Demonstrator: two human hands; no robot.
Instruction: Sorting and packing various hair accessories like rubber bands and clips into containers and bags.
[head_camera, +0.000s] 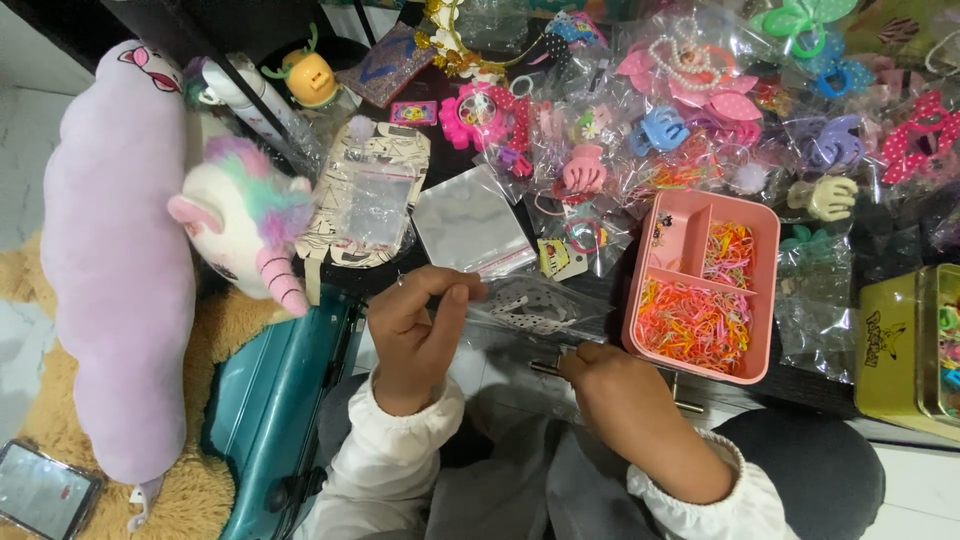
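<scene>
Clear plastic bag (530, 310) | lying crosswise between both hands | left hand (415, 335) pinching its corner | right hand (610, 385) fingers curled shut at its lower edge

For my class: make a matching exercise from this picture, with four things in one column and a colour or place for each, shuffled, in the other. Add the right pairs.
Things
1. plush unicorn
2. divided tray of small elastic bands
3. clear bag with a dotted item
4. phone

Descriptions
A. bottom left corner, on tan fur
B. pink, right of the right hand
C. held at the left hand
D. white with a pastel mane, at left

Pairs: 1-D, 2-B, 3-C, 4-A
</scene>
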